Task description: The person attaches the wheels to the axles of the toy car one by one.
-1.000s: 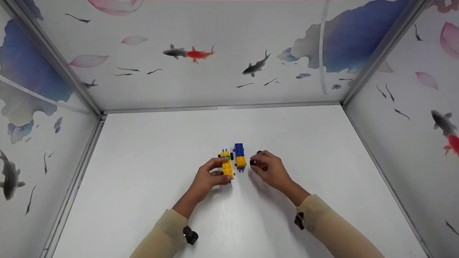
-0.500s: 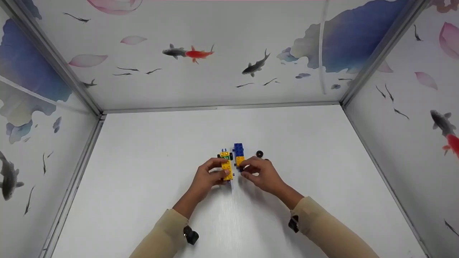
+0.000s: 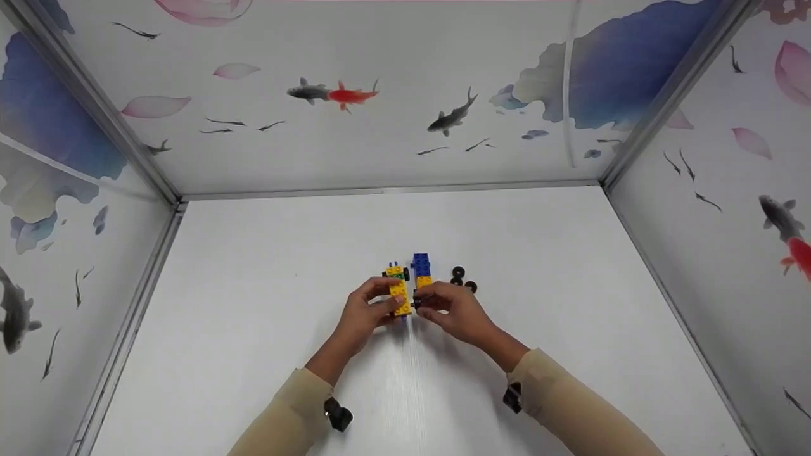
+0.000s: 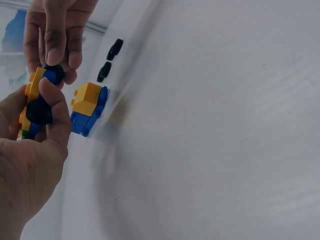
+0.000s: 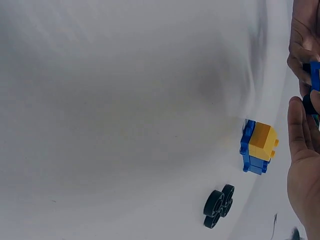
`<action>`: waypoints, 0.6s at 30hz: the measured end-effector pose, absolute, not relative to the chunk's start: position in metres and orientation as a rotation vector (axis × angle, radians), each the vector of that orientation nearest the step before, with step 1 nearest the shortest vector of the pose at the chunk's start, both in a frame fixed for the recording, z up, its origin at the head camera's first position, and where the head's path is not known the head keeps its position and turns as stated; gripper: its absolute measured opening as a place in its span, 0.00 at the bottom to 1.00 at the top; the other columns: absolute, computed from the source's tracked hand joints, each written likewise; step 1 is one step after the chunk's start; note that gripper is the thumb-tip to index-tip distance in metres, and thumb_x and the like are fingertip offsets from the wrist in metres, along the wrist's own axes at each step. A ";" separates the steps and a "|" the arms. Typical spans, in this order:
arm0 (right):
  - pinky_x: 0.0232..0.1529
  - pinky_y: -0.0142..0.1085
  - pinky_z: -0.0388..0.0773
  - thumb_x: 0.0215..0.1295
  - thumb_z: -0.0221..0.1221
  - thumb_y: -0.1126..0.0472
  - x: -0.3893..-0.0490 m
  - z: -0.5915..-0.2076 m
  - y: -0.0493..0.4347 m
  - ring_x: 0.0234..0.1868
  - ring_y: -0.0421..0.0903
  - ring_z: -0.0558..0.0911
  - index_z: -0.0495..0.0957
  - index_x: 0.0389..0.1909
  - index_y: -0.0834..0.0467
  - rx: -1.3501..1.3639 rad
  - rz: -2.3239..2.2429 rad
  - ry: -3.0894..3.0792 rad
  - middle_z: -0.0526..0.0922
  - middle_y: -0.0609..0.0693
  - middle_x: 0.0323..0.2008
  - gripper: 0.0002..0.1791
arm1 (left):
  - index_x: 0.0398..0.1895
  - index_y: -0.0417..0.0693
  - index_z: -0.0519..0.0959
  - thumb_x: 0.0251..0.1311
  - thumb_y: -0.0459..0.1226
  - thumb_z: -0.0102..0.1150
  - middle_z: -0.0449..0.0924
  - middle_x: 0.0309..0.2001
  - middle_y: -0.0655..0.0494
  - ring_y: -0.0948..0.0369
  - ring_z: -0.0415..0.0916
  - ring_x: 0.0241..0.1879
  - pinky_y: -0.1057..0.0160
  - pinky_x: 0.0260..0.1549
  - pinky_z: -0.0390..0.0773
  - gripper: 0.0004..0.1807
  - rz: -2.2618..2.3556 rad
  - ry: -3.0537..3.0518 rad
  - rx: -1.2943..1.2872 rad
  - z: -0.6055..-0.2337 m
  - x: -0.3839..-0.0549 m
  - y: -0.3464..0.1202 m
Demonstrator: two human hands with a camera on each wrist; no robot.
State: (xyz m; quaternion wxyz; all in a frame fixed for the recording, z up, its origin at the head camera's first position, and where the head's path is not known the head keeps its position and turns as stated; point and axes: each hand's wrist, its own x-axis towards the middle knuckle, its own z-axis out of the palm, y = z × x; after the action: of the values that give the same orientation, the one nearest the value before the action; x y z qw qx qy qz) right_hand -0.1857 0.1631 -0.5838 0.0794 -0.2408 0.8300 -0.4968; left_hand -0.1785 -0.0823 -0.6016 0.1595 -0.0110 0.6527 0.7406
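My left hand [image 3: 364,307] grips a toy car of yellow bricks [image 3: 398,289] on a blue base, thumb on the near side. Black wheels sit on its far end; the left wrist view shows a fitted wheel [image 4: 39,112] below the thumb. With its fingertips my right hand [image 3: 459,311] pinches another black wheel [image 4: 56,74] against the car's near right side, where a small axle stub shows. Just right of the car stands a second toy car, blue and yellow [image 3: 421,265], partly covered by the right hand in the head view.
Several loose black wheels [image 5: 214,203] lie in a cluster on the white table [image 3: 285,253], right of the second car. Panels painted with fish [image 3: 450,119] wall the table at the back and both sides.
My right hand has moved left from the loose wheels, bringing one wheel across the second car to the car in my left hand. The left hand has shifted only slightly.
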 end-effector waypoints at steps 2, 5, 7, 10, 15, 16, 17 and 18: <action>0.57 0.41 0.91 0.75 0.71 0.62 -0.186 -0.584 0.163 0.54 0.49 0.92 0.87 0.64 0.53 -0.724 -1.473 2.488 0.91 0.51 0.55 0.19 | 0.67 0.54 0.82 0.72 0.43 0.74 0.78 0.69 0.41 0.54 0.87 0.50 0.56 0.47 0.93 0.23 2.120 1.860 -0.036 -0.602 -0.178 -0.082; 0.58 0.41 0.91 0.75 0.71 0.61 -0.186 -0.583 0.164 0.55 0.49 0.92 0.88 0.65 0.52 -0.730 -1.453 2.489 0.91 0.51 0.55 0.20 | 0.68 0.54 0.82 0.72 0.42 0.74 0.78 0.69 0.42 0.54 0.88 0.50 0.54 0.49 0.93 0.23 2.125 1.852 -0.037 -0.601 -0.178 -0.083; 0.59 0.40 0.91 0.75 0.71 0.61 -0.186 -0.583 0.164 0.55 0.49 0.92 0.88 0.65 0.53 -0.734 -1.447 2.487 0.91 0.52 0.55 0.20 | 0.68 0.54 0.82 0.73 0.41 0.74 0.78 0.68 0.41 0.54 0.88 0.50 0.52 0.50 0.93 0.23 2.132 1.844 -0.031 -0.601 -0.177 -0.082; 0.59 0.39 0.90 0.74 0.72 0.62 -0.186 -0.582 0.164 0.55 0.49 0.92 0.88 0.65 0.55 -0.732 -1.433 2.494 0.92 0.52 0.54 0.20 | 0.68 0.52 0.82 0.73 0.40 0.74 0.78 0.67 0.41 0.54 0.88 0.49 0.51 0.50 0.93 0.23 2.139 1.835 -0.022 -0.600 -0.176 -0.082; 0.57 0.37 0.90 0.75 0.71 0.62 -0.186 -0.583 0.163 0.54 0.48 0.91 0.89 0.63 0.58 -0.739 -1.394 2.533 0.93 0.52 0.52 0.19 | 0.68 0.52 0.81 0.72 0.41 0.75 0.78 0.66 0.41 0.55 0.89 0.49 0.51 0.51 0.93 0.24 2.137 1.823 -0.024 -0.601 -0.176 -0.082; 0.57 0.36 0.90 0.75 0.71 0.62 -0.186 -0.583 0.162 0.53 0.48 0.91 0.89 0.63 0.59 -0.743 -1.387 2.540 0.93 0.53 0.52 0.19 | 0.68 0.52 0.81 0.72 0.41 0.75 0.78 0.66 0.41 0.55 0.89 0.49 0.51 0.51 0.93 0.24 2.135 1.825 -0.024 -0.600 -0.176 -0.082; 0.56 0.35 0.90 0.75 0.71 0.62 -0.186 -0.582 0.161 0.52 0.48 0.91 0.88 0.63 0.60 -0.748 -1.382 2.543 0.93 0.53 0.52 0.19 | 0.68 0.52 0.81 0.72 0.41 0.75 0.78 0.66 0.41 0.55 0.89 0.49 0.51 0.51 0.93 0.24 2.134 1.828 -0.024 -0.600 -0.176 -0.082; 0.56 0.35 0.90 0.75 0.71 0.62 -0.187 -0.581 0.161 0.52 0.48 0.91 0.88 0.63 0.61 -0.752 -1.380 2.544 0.93 0.53 0.51 0.19 | 0.68 0.52 0.81 0.72 0.40 0.74 0.78 0.66 0.41 0.55 0.89 0.49 0.50 0.52 0.93 0.24 2.135 1.827 -0.025 -0.599 -0.176 -0.082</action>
State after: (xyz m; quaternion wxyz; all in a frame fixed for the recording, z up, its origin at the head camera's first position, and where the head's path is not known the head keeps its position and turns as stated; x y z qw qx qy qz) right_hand -0.1865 0.1610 -0.5815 0.0755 -0.2506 0.8483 -0.4602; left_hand -0.1763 -0.0819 -0.5994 0.1647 -0.0086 0.6413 0.7493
